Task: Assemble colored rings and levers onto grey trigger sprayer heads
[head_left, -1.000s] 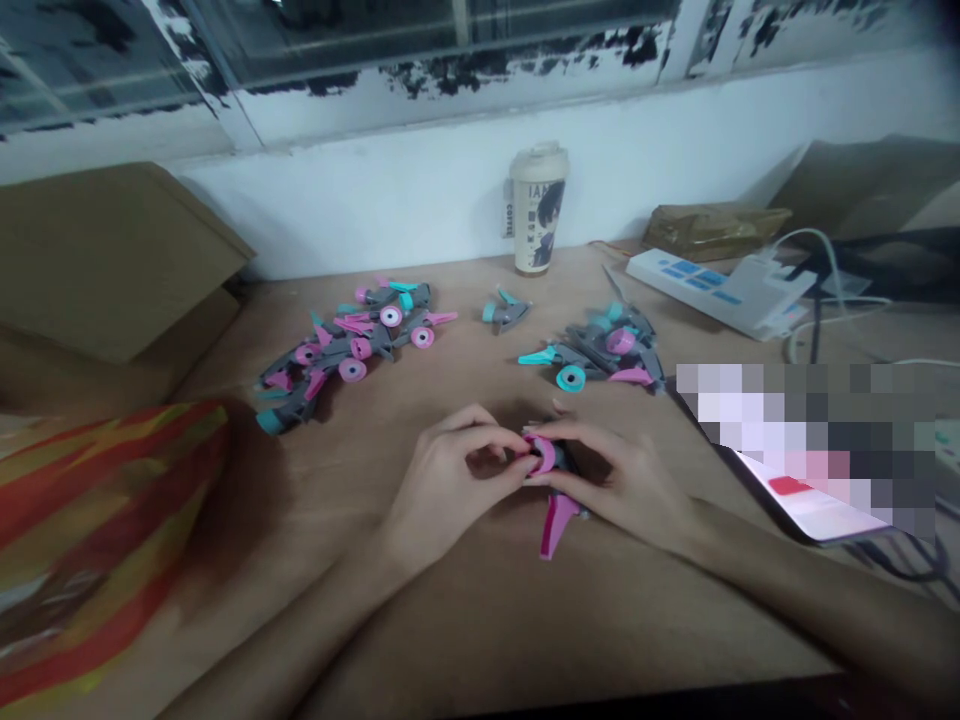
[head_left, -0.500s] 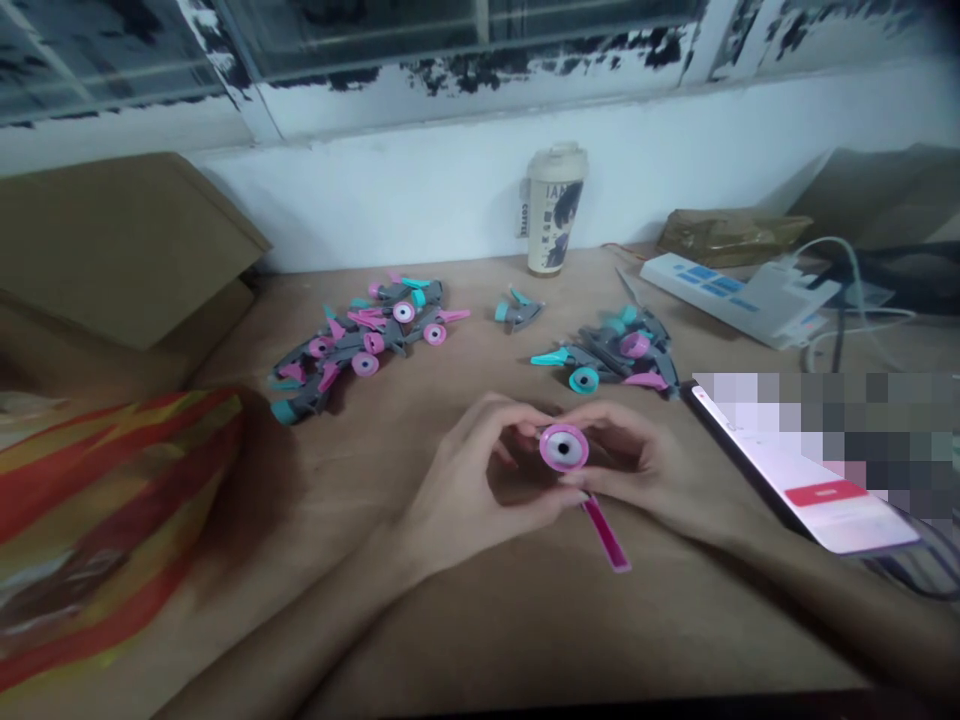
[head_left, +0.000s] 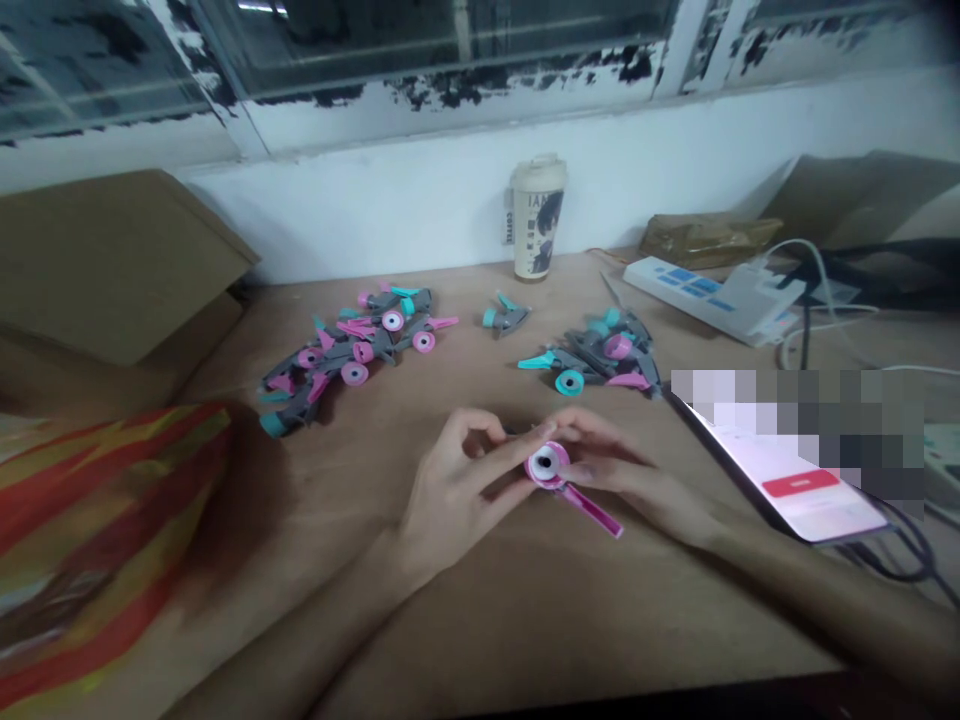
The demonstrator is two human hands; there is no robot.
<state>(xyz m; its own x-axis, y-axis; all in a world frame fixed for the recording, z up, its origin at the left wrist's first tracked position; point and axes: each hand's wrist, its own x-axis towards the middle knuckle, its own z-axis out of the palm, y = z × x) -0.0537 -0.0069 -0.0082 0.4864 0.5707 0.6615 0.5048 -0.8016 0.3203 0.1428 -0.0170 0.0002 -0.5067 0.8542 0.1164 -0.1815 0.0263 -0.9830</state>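
Lever on the pink piece has swung from steeply down toward the near edge to a flatter slant at the near right corner. Piece sits mid-tabletop, in both hands. Shape: round pink rim, white face, dark centre hole; lever is a flat, straight plastic strip. Face points back at the wearer; lever gives the visible long axis. Rest of the body is hidden behind fingers. Left hand has fingers nearly closed on the rim's left side; right hand grips its right, thumb at the face. Beyond: pink/teal/grey plastic heaps left and right, paper-like cup by the far edge, lit phone toward the right edge.
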